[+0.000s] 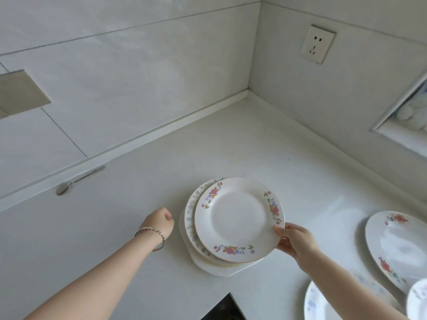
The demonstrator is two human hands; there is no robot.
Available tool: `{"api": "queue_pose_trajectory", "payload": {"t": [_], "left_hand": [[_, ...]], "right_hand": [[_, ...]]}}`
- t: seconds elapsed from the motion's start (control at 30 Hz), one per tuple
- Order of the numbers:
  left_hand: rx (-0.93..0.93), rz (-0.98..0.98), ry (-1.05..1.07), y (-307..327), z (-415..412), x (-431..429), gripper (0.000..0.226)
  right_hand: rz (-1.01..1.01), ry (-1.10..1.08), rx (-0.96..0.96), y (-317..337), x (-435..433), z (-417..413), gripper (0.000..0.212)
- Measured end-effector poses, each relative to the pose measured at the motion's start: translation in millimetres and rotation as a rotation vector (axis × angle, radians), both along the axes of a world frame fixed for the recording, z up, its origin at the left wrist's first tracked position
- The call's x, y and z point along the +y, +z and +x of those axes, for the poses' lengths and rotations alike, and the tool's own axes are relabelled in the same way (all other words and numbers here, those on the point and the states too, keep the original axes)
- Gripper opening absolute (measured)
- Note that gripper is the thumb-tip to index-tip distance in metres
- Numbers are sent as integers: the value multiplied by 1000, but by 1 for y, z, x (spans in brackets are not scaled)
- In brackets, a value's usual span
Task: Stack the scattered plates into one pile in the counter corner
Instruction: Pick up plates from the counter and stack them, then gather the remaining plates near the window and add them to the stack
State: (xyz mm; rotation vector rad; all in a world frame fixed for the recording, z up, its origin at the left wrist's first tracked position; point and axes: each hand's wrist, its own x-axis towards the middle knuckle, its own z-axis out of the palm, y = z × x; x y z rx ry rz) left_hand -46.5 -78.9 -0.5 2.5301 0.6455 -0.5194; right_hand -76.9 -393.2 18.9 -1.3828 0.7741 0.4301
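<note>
Front edge: the white counter (115, 227) ends nearest the camera in a stepped edge, with a dark gap (221, 307) just in front of the pile.
Loose plates: a blue-patterned plate (323, 303) lies at the near right, partly under the right forearm. A small plate (418, 299) is cut off by the frame's corner. A large oval plate (397, 245) with red flowers lies behind them. All three are well apart from the pile.
Right hand (293, 241): pinches the right rim of the floral plate (239, 219), thumb on top and fingers underneath.
Floral plate: round, over the pile and shifted right, so its right rim overhangs. Whether it rests on the pile cannot be told.
Pile: a blue-rimmed plate (191, 213) on a squarish white plate (221, 270), mid-counter and well short of the counter corner (248, 93).
Left hand (161, 221): fingers curled into a fist with nothing seen in them, just beside the pile's left edge with a narrow gap. A bracelet (150, 230) circles the wrist.
Open room: bare counter runs from the pile back to the corner and out to the left.
Back edge: a raised strip (138, 137) lines the wall, and a metal utensil (78, 180) lies along it at the left.
Right wall: a socket (317, 43) above, and a recessed ledge (402, 137) at the far right.
</note>
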Motion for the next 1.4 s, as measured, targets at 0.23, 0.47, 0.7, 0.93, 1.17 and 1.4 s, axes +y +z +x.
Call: {"api": "queue_pose_trajectory", "payload": {"t": [0.23,0.47,0.7,0.93,1.17,1.4], "left_hand": [[-8,-25,13,-1,13,10,29],[-1,-76,2,-5,21,20,27],[12,-103,-6,-8,19,19,27],[2,-110,-6,-2,19,15,28],[-12,-129,-21,1,15,14,28],[-137,-110,-110,19,15,-4,32]], "right_hand": [[-544,258,-117,-8,24,-6,19],[-961,470,-27,-8,37,-2,25],[-1057,705,98,-1,34,6,27],[-1248,699,97,6,30,17,47],[-435,113,-101,-28,57,18,48],[-409,180,-117,-24,51,25,37]]}}
